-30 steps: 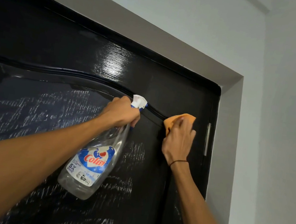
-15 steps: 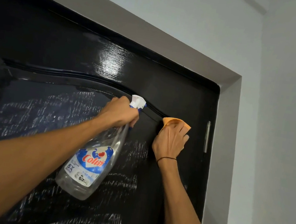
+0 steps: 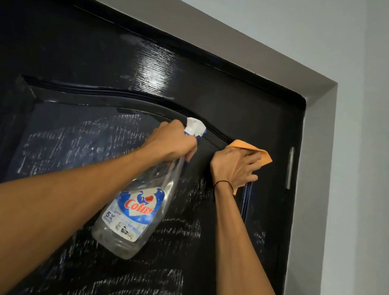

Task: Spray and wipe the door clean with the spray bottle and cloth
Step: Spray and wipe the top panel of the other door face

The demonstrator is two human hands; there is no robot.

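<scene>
Left grip: left hand (image 3: 172, 142) curled tight round the neck of the spray bottle (image 3: 138, 204), just below the white trigger head; no slack visible between fingers and bottle.
Spray bottle: clear plastic, smooth and see-through, hanging tilted with base down and to the left; blue and white label with red lettering; nozzle close to the curved moulding, contact not discernible.
Door (image 3: 81, 54): glossy black, fine wood-grain texture caught in a bright glare patch near the top; raised curved moulding arching over an inset panel; whitish streaks and smears across the panel, below and left of both hands.
Right grip: right hand (image 3: 236, 166) spread over the cloth (image 3: 241, 145), fingers only lightly bent, pressing it flat to the door at the right end of the moulding; thin dark band on the wrist.
Cloth: orange, soft and thin, corners poking out above the fingers and to their right, one edge trailing below the wrist.
Hinge (image 3: 289, 168): narrow metal strip, upright, on the door's right edge, near the cloth but apart.
Frame (image 3: 318, 120): matte grey, flat, square corner.
Wall (image 3: 381, 124): pale, smooth.
</scene>
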